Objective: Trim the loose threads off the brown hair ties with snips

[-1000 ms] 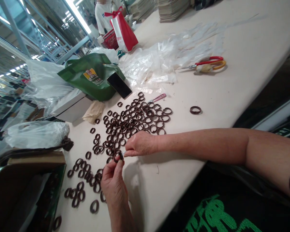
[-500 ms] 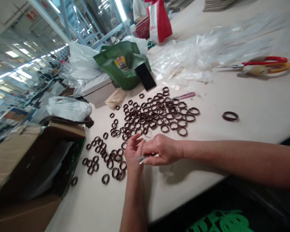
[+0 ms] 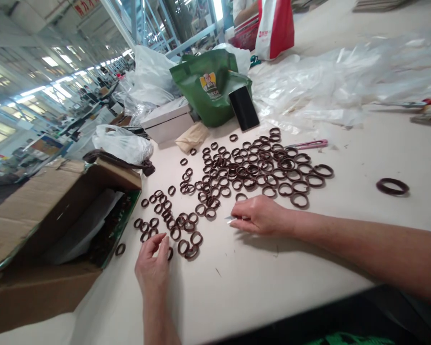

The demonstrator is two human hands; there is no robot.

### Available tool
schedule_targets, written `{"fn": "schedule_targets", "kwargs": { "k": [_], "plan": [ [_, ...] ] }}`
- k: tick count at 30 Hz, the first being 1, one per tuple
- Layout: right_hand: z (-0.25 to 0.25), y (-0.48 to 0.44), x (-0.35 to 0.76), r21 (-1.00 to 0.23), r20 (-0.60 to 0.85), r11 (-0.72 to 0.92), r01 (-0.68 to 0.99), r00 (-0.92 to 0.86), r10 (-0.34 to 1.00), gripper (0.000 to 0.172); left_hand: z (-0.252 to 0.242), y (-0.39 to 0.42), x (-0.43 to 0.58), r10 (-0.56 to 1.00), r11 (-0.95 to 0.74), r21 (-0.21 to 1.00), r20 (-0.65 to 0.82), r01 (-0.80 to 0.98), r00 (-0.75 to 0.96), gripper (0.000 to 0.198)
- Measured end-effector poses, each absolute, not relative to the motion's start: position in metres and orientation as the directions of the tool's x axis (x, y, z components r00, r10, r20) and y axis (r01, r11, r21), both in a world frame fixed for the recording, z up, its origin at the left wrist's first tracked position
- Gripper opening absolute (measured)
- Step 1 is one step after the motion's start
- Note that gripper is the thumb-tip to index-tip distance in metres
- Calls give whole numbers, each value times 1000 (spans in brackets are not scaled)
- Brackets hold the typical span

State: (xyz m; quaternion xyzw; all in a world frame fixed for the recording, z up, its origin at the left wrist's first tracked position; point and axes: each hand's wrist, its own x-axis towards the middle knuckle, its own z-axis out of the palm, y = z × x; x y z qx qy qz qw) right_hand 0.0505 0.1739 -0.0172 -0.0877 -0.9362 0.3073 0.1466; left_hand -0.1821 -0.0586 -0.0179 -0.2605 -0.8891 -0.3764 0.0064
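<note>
My left hand is low over the near left edge of the scattered brown rings. Its index finger and thumb are curved with a gap between them, and a brown ring lies right beside the thumb. I make out nothing held in that hand. Just in front of the ring pile, my right hand is closed around small snips, whose two pointed metal tips stick out to the left. The snips' handle is hidden in the palm.
An open cardboard box stands on the left. Behind the rings are a green bag, a phone and a pink-handled tool. Clear plastic sheets and a larger brown ring are on the right.
My left hand has parted from the right and moved left and down to the rings. My right hand keeps hold of the snips, now nearer the table. The view has shifted.
</note>
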Motion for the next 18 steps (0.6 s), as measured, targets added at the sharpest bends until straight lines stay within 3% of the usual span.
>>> {"fn": "schedule_targets", "kwargs": {
  "k": [5,11,14,18],
  "plan": [
    [-16,196,48,-550,192,794,259,-886,422,38,-23,-52,-178,676,523,419,326,742,-660,26],
    [-16,199,48,-531,180,800,279,-885,429,35,-19,-56,-182,634,602,224,450,767,-629,26],
    [-16,198,48,-528,181,805,272,-889,419,35,-17,-47,-179,678,498,247,487,831,-551,21],
    [-16,198,49,-515,186,812,275,-888,420,34,-19,-32,-164,792,373,350,362,859,-491,20]
  ]
}}
